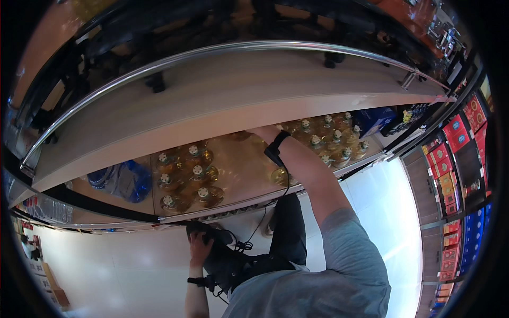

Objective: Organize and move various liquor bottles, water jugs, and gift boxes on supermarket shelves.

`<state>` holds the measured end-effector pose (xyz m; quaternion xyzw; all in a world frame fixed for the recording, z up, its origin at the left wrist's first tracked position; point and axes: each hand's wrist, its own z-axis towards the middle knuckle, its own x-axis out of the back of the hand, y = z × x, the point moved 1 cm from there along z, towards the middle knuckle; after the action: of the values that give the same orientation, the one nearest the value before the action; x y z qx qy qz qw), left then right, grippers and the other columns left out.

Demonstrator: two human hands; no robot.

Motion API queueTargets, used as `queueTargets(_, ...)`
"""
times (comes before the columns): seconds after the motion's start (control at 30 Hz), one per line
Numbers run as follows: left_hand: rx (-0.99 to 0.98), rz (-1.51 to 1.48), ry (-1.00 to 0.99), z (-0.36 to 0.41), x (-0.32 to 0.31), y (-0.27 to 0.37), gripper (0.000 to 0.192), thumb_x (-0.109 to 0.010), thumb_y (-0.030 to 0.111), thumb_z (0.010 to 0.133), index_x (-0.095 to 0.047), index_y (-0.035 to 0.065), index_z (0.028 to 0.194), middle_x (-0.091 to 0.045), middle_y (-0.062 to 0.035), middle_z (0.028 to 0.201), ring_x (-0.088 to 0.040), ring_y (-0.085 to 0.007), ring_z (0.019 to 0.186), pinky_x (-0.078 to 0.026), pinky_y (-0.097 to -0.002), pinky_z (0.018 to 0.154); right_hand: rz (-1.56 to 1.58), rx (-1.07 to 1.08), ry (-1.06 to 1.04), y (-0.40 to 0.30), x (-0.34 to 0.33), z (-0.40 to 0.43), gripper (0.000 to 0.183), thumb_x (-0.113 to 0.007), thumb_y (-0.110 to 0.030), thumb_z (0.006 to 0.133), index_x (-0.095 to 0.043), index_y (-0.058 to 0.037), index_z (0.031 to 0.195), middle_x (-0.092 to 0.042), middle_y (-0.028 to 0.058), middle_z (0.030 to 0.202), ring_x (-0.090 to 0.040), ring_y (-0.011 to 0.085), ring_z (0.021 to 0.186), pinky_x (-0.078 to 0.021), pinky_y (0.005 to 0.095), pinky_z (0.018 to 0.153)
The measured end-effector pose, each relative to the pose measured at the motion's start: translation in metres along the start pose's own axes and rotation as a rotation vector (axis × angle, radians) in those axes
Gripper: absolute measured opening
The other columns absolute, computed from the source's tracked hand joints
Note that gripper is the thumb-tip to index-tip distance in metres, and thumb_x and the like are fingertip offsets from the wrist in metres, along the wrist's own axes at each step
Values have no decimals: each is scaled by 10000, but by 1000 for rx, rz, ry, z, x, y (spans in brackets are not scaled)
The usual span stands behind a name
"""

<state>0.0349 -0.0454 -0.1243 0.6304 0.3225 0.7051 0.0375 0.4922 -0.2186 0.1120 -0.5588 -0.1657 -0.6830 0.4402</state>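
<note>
My right hand point(264, 132) reaches into the lower shelf point(244, 167), its fingers hidden beneath the upper shelf board point(222, 113); whether they grip anything cannot be seen. An amber, rounded shape point(239, 136) shows just left of those fingers. Left of the reaching arm stands a group of clear bottles of yellowish liquid with pale, dark-spotted caps point(197, 173). More such bottles point(337, 137) are packed to its right. One yellow bottle point(280, 176) is partly covered by my forearm. My left hand point(200, 244) rests on my bent, dark-trousered knee, holding nothing, fingers spread.
A chrome rail point(246, 45) runs along the upper board's edge. Blue plastic-wrapped goods point(123, 181) sit at the shelf's left, a blue box point(373, 119) at its right. A black cable point(262, 216) hangs from my right wristband. Shelves of red boxes point(439, 159) stand to the right.
</note>
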Motion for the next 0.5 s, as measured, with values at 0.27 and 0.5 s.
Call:
queueTargets(0.27, -256, -434, -520, 53, 127, 153, 410, -730, 246, 871, -610, 26, 1195, -645, -173, 1109, -633, -332, 1036, -509, -389, 892, -110, -153, -3, 63, 50, -20, 399, -782, -244, 762, -660, 5, 1049, -675, 178, 1015, -633, 366, 1014, -503, 464, 855)
queueTargets(0.5, -595, -433, -419, 128, 150, 294, 320, -697, 202, 896, -600, 2, 1126, -648, -181, 1075, -654, -347, 967, -516, -404, 827, -95, -170, 1, 87, 43, -41, 389, -779, -243, 765, -663, -1, 1047, -676, 175, 1011, -636, 365, 1008, -506, 463, 851)
